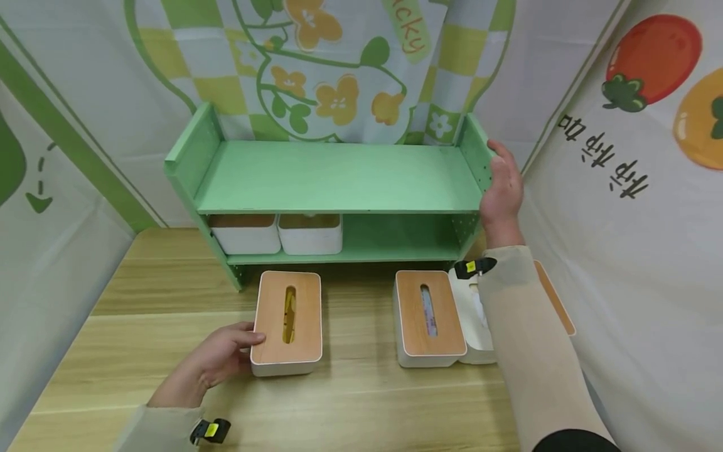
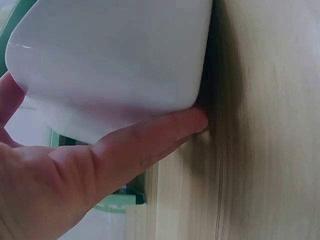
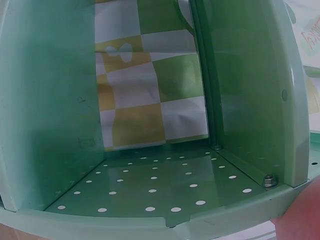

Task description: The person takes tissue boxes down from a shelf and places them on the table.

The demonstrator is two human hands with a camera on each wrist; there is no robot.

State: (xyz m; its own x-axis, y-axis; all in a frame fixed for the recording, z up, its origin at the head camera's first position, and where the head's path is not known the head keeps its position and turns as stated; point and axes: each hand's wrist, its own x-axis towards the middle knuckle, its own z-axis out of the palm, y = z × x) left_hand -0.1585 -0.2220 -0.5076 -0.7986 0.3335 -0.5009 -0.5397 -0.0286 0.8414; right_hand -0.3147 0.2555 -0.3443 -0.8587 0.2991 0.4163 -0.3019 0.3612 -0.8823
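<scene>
My left hand (image 1: 220, 358) holds the near left corner of a white tissue box (image 1: 273, 323) with a wood-look lid and a slot showing yellow inside. Its thumb lies on the lid's edge; in the left wrist view, a finger (image 2: 150, 137) runs along the lower edge of the white wall. My right hand (image 1: 503, 191) grips the right side panel of a green two-tier shelf (image 1: 339, 176). Only a bit of that hand shows in the right wrist view, at the panel's edge. Two white boxes, a left box (image 1: 248, 237) and a right box (image 1: 310, 237), stand on the lower tier.
Another wood-lidded tissue box (image 1: 432, 314) stands on the wooden table (image 1: 361, 408), beside a white container (image 1: 471, 314) partly hidden by my right sleeve. A loose wood-look lid edge (image 1: 556, 298) shows beyond the sleeve. Printed cloth walls (image 1: 638, 251) surround the table.
</scene>
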